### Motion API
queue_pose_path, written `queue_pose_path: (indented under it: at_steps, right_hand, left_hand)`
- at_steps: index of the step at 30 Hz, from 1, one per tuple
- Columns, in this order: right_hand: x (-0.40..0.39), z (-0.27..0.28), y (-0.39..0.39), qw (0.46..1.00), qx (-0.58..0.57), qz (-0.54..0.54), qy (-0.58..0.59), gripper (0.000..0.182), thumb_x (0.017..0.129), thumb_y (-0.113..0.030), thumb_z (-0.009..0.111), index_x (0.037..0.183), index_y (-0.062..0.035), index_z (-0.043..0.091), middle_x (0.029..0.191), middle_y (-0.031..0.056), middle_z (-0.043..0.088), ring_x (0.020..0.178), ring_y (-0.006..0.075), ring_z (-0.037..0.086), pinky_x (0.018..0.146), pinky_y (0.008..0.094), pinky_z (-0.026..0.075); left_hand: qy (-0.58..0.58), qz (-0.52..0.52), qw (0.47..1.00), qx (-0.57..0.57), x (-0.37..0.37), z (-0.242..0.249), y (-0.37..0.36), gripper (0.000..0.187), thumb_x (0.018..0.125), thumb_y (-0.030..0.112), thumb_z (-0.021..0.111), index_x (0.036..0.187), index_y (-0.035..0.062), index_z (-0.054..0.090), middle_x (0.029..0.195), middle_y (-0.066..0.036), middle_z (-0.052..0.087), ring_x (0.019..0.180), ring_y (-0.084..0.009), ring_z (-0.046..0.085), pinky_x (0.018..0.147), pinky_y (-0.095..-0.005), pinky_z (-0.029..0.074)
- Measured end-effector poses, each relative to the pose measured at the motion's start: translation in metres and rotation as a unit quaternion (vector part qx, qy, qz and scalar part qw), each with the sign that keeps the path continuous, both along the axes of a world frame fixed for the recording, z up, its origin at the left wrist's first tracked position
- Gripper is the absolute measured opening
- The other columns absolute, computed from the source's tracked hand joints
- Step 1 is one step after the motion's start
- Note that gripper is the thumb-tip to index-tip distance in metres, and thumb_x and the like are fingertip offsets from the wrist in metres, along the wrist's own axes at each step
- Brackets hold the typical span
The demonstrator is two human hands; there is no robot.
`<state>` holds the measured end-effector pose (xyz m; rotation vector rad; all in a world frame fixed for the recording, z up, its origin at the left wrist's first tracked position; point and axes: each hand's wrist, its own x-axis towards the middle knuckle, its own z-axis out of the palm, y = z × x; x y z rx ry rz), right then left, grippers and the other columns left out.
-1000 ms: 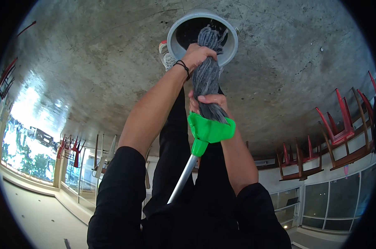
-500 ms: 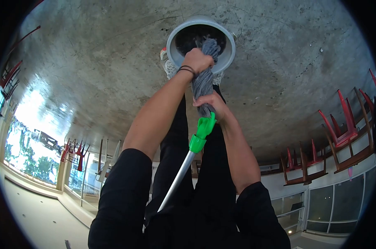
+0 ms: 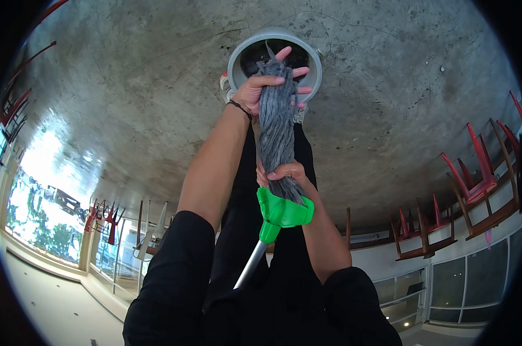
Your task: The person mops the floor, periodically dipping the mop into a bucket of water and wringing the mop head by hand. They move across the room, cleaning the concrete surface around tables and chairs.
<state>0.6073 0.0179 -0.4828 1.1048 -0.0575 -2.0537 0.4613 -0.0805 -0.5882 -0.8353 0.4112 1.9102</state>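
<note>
A grey string mop head [image 3: 277, 130] stretches between my hands, its upper strand ends over the bucket opening. My left hand [image 3: 252, 95] holds it near those ends, palm up, thumb across the front and fingers spread behind, tips showing on the right. Lower down, my right hand [image 3: 290, 172] is wrapped around the strands just above the green plastic mop clamp [image 3: 287, 213]. From the clamp a metal handle [image 3: 251, 264] slants down toward my body. The round grey bucket [image 3: 238, 51] stands on the floor by my feet, with a dark inside.
Worn concrete floor [image 3: 157, 75] surrounds the bucket. Several red chairs [image 3: 479, 164] stand at the right, and more red chairs [image 3: 105, 216] are at the far left near bright windows [image 3: 45, 213]. My shoes [image 3: 225, 83] are right beside the bucket.
My left hand has turned from a closed grip, back of the hand showing, to palm up with spread fingers. The clamp has rotated to its broad side and moved down; the strands look looser.
</note>
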Motion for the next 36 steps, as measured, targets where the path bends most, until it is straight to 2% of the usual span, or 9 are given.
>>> queue_pose_path:
  at_steps: [5, 7, 9, 12, 15, 24, 30, 33, 36]
  right_hand:
    - [-0.013, 0.010, 0.005, 0.994, 0.066, 0.087, 0.005, 0.020, 0.062, -0.009, 0.065, 0.079, -0.0001, 0.059, 0.071, 0.0075, 0.057, 0.062, 0.0189, 0.057, 0.062, 0.0304, 0.046]
    - [-0.010, 0.007, 0.000, 0.966, 0.175, 0.156, 0.106, 0.018, 0.064, -0.011, 0.065, 0.076, 0.0003, 0.058, 0.070, 0.0063, 0.058, 0.063, 0.0173, 0.056, 0.062, 0.0299, 0.045]
    - [-0.013, 0.004, -0.003, 0.943, 0.228, 0.196, 0.143, 0.015, 0.065, -0.011, 0.064, 0.073, -0.0005, 0.058, 0.071, 0.0049, 0.057, 0.063, 0.0150, 0.055, 0.061, 0.0286, 0.044]
    - [-0.020, 0.006, -0.004, 0.933, 0.237, 0.239, 0.130, 0.010, 0.066, -0.008, 0.062, 0.072, -0.0027, 0.056, 0.071, 0.0033, 0.056, 0.063, 0.0116, 0.053, 0.060, 0.0264, 0.041]
    - [-0.026, 0.009, 0.002, 0.908, 0.251, 0.296, 0.155, 0.010, 0.066, -0.008, 0.062, 0.072, -0.0022, 0.056, 0.070, 0.0030, 0.056, 0.064, 0.0106, 0.053, 0.060, 0.0267, 0.041]
    - [-0.030, 0.027, 0.007, 0.917, 0.269, 0.254, 0.146, 0.018, 0.064, -0.013, 0.064, 0.073, -0.0008, 0.054, 0.067, 0.0033, 0.054, 0.062, 0.0140, 0.052, 0.060, 0.0298, 0.041]
    - [-0.011, 0.035, 0.010, 0.942, 0.237, 0.217, 0.095, 0.015, 0.064, -0.008, 0.064, 0.076, -0.0031, 0.056, 0.072, 0.0030, 0.055, 0.067, 0.0128, 0.054, 0.061, 0.0285, 0.042]
    - [-0.013, 0.062, 0.019, 0.943, 0.259, 0.193, 0.082, 0.014, 0.064, -0.006, 0.064, 0.075, -0.0035, 0.057, 0.073, 0.0035, 0.056, 0.067, 0.0138, 0.055, 0.061, 0.0290, 0.043]
    - [-0.012, 0.083, 0.029, 0.951, 0.242, 0.175, 0.081, 0.016, 0.063, -0.005, 0.063, 0.078, -0.0032, 0.058, 0.073, 0.0044, 0.056, 0.067, 0.0157, 0.056, 0.062, 0.0295, 0.045]
  left_hand:
    - [0.152, -0.271, 0.936, -0.168, -0.006, -0.016, 0.003, 0.038, 0.083, 0.022, 0.066, 0.115, 0.0008, 0.060, 0.100, -0.015, 0.067, 0.083, -0.0255, 0.065, 0.082, -0.0369, 0.052]
    - [0.199, -0.408, 0.844, -0.287, -0.009, -0.011, 0.011, 0.038, 0.084, 0.029, 0.064, 0.104, -0.0029, 0.064, 0.094, -0.017, 0.068, 0.085, -0.0278, 0.065, 0.081, -0.0373, 0.051]
    - [0.224, -0.552, 0.698, -0.398, -0.015, -0.005, 0.016, 0.046, 0.084, 0.038, 0.061, 0.094, -0.0060, 0.066, 0.092, -0.022, 0.067, 0.088, -0.0322, 0.065, 0.081, -0.0391, 0.050]
    - [0.325, -0.603, 0.583, -0.436, 0.000, -0.018, 0.018, 0.054, 0.083, 0.044, 0.057, 0.093, -0.0079, 0.065, 0.096, -0.028, 0.064, 0.094, -0.0399, 0.062, 0.085, -0.0433, 0.048]
    - [0.328, -0.621, 0.567, -0.430, -0.001, -0.010, 0.026, 0.049, 0.082, 0.040, 0.054, 0.093, -0.0066, 0.066, 0.099, -0.031, 0.061, 0.099, -0.0425, 0.058, 0.087, -0.0448, 0.047]
    - [0.271, -0.653, 0.552, -0.442, -0.005, 0.009, 0.040, 0.049, 0.088, 0.037, 0.039, 0.102, -0.0025, 0.065, 0.109, -0.026, 0.061, 0.105, -0.0397, 0.058, 0.092, -0.0455, 0.045]
    - [0.284, -0.639, 0.573, -0.427, -0.010, 0.031, 0.034, 0.063, 0.093, 0.051, 0.034, 0.110, -0.0024, 0.062, 0.111, -0.024, 0.062, 0.109, -0.0369, 0.057, 0.097, -0.0434, 0.041]
    - [0.322, -0.329, 0.642, -0.614, 0.026, 0.018, 0.010, 0.072, 0.091, 0.057, 0.036, 0.125, -0.0068, 0.047, 0.114, -0.027, 0.059, 0.106, -0.0319, 0.061, 0.094, -0.0397, 0.043]
    - [0.165, -0.281, 0.839, -0.436, 0.054, 0.085, -0.051, 0.075, 0.089, 0.065, 0.034, 0.117, -0.0027, 0.048, 0.088, -0.015, 0.060, 0.069, -0.0205, 0.057, 0.057, -0.0356, 0.045]
